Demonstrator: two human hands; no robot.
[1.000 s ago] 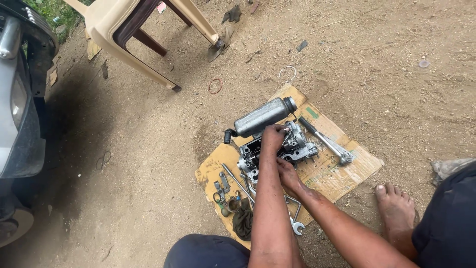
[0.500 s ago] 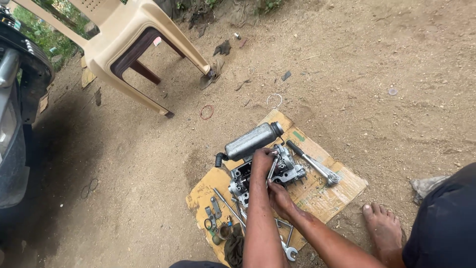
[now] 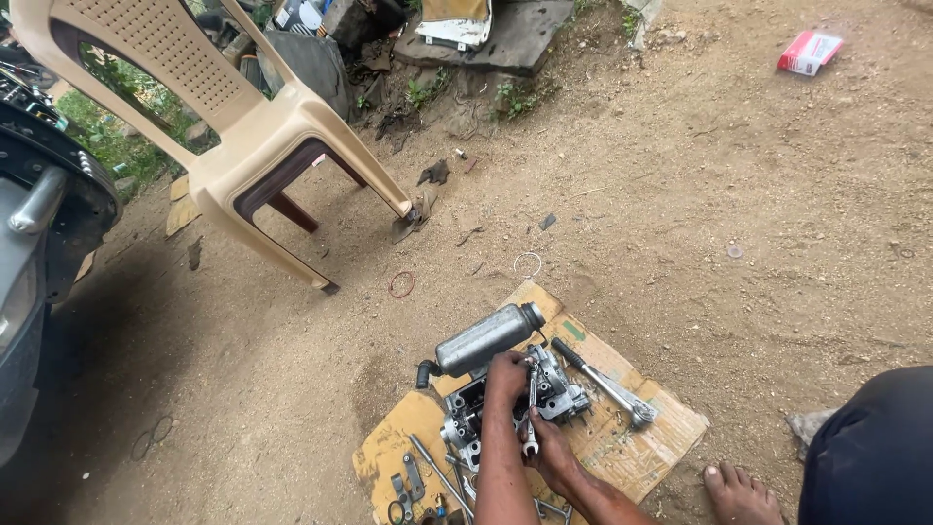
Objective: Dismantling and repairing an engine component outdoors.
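At the bottom edge of the view both hands work over a grey cast-metal engine part [image 3: 505,403] that sits on a torn sheet of brown cardboard [image 3: 641,452] laid flat on the bare dirt ground [image 3: 739,292]. The left hand [image 3: 507,374] lies curled on top of the part, fingers bent down against it; the right hand [image 3: 546,449] is closed round the handle of a slim steel tool [image 3: 531,413] that stands nearly upright into the part. The casting is dull silver with dark recesses and looks greasy. Loose steel spanners and small fittings [image 3: 423,472] lie on the cardboard's left corner, close to the forearms, and a bare foot [image 3: 737,491] rests just off its right edge. A long steel ratchet wrench [image 3: 603,384] lies just right of the part, and a grey metal cylinder with a black end cap [image 3: 481,340] touches its far side. Beyond the cardboard the ground is open, with a red rubber ring [image 3: 402,284] and a pale ring [image 3: 528,264]. Farther left stands a beige plastic chair [image 3: 243,126], beside a dark vehicle [image 3: 44,233] at the left edge.
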